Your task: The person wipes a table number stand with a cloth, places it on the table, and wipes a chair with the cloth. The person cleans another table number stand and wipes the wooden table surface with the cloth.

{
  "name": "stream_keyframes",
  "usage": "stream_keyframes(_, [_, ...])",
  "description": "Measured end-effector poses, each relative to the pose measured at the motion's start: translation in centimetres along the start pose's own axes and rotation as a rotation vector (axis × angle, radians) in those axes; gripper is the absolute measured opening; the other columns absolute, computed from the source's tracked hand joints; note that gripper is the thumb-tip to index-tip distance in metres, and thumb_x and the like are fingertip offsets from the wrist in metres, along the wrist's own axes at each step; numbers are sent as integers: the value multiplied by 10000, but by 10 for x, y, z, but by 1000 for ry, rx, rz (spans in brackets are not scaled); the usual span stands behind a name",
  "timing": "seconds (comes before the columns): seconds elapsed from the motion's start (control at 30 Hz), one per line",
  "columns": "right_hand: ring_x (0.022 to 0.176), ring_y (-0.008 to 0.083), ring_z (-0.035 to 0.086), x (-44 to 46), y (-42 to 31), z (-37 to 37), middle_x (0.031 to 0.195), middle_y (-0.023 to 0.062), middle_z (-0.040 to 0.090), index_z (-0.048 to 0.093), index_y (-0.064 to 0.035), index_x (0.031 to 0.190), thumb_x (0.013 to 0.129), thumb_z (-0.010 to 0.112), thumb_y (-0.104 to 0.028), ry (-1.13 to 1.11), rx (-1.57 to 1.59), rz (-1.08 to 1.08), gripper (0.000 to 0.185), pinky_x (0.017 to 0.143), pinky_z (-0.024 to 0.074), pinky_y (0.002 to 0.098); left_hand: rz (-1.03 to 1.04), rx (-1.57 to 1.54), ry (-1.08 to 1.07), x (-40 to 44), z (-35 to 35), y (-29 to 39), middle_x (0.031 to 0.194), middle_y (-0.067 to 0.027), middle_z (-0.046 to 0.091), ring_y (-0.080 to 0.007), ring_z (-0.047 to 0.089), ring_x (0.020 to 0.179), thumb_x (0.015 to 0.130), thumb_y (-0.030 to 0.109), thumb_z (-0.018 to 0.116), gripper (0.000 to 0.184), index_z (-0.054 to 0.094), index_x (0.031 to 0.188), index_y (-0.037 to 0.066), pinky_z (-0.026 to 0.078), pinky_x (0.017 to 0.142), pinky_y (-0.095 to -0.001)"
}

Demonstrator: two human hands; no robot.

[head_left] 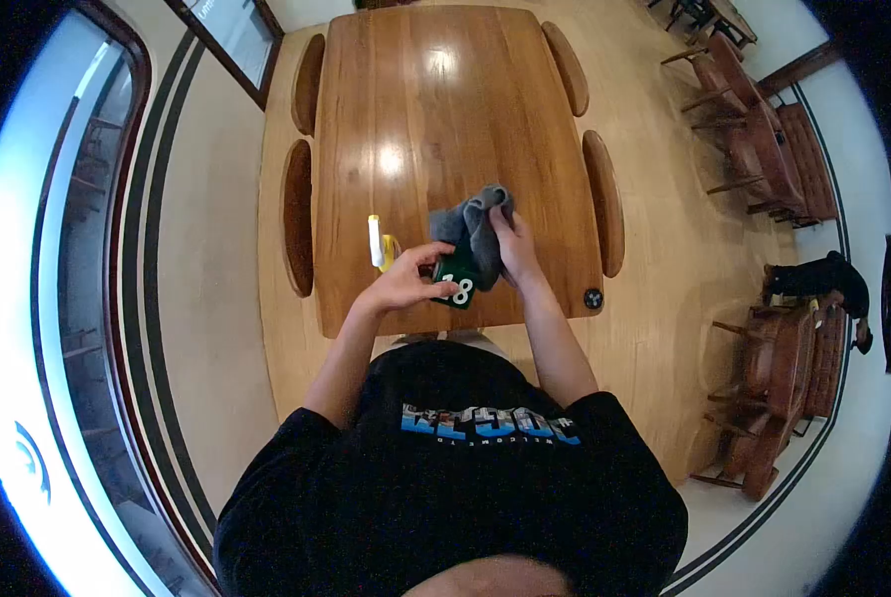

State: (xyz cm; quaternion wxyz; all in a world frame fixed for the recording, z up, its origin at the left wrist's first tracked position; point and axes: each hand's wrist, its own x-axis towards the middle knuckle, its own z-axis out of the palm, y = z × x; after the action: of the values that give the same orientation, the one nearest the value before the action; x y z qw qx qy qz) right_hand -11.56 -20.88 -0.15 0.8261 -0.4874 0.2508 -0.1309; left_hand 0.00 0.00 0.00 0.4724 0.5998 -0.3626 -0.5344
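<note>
My left hand grips a dark green block marked with a white number 18 near the front edge of the wooden table. Its thumb lies along the near side of the block and the fingers curl over the far side. A crumpled grey cloth is held in my right hand, and it hangs against the block's far right side. Just left of my left hand stands a white and yellow spray bottle, partly hidden behind the hand.
A small black disc lies at the table's near right corner. Wooden chairs line both long sides. Further right, another person in dark clothes is beside more wooden tables. A glass window runs along the left.
</note>
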Motion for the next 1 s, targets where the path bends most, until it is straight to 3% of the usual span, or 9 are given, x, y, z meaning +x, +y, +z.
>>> stream_keyframes(0.13, [945, 160, 631, -23, -14, 14, 1072, 58, 700, 641, -58, 1233, 843, 759, -98, -240, -250, -160, 409, 912, 473, 288, -7, -210, 154, -12, 14, 9, 1227, -117, 556, -208, 598, 1001, 736, 49, 836, 837, 346, 1411, 117, 512, 817, -324])
stream_keyframes(0.33, [887, 157, 634, -18, -35, 25, 1033, 46, 705, 662, -47, 1177, 822, 742, -30, -346, -512, -167, 365, 866, 482, 269, 86, -24, 371, -6, 17, 19, 1240, -119, 534, -208, 603, 1008, 708, 19, 841, 864, 323, 1395, 104, 519, 821, -334])
stream_keyframes(0.5, [881, 168, 643, -2, -28, 15, 1048, 60, 704, 657, -26, 1168, 843, 744, -70, -299, -507, -263, 339, 853, 493, 276, 266, -250, 354, 4, 20, 17, 1323, -148, 499, -224, 601, 1043, 685, 5, 847, 990, 244, 1463, 104, 521, 861, -351])
stream_keyframes(0.63, [914, 172, 662, -5, -27, 21, 1084, 70, 707, 657, -23, 1178, 875, 733, -125, 68, -165, -238, 329, 843, 520, 297, 288, -88, 305, 14, 11, 23, 1444, -178, 410, -293, 569, 1148, 696, 24, 844, 1059, 186, 1520, 112, 485, 989, -401])
stream_keyframes(0.8, [907, 172, 655, -2, -27, 24, 1065, 102, 696, 635, 1, 1179, 956, 663, -229, 362, 217, -221, 322, 792, 513, 264, 357, -158, 313, 19, 9, 27, 1452, -182, 431, -293, 571, 1147, 705, 27, 833, 1085, 174, 1561, 122, 481, 991, -394])
stream_keyframes(1.0, [887, 170, 654, -9, -45, 6, 1059, 100, 694, 637, -3, 1167, 974, 639, -251, 288, 633, -108, 314, 759, 517, 257, 312, 22, 364, 15, 1, 37, 1418, -184, 482, -279, 574, 1149, 724, 36, 820, 1034, 226, 1567, 121, 483, 981, -370])
